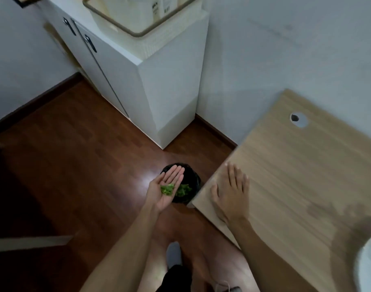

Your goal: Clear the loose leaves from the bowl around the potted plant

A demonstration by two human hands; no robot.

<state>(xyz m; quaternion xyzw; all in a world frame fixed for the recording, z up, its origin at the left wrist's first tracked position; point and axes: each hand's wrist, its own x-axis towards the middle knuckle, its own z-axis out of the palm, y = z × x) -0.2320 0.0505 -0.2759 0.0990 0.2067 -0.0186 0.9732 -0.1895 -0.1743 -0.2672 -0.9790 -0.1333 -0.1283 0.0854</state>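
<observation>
White bowl (368, 268), blurred, sat at the table's (296, 175) near corner, to the right of the right hand (231, 199), which lay flat on the wood, fingers spread, holding nothing. Further out, the left hand (167, 187) was palm up, fingers extended, cradling loose leaves (167, 189) over a black bin (188, 175) containing more greens just beyond its palm.

Home room: dark wood floor (75, 165), white cabinet (138, 81) with storage basket (138, 28) on top, light wood worktop (296, 175), plain white walls (285, 49).
</observation>
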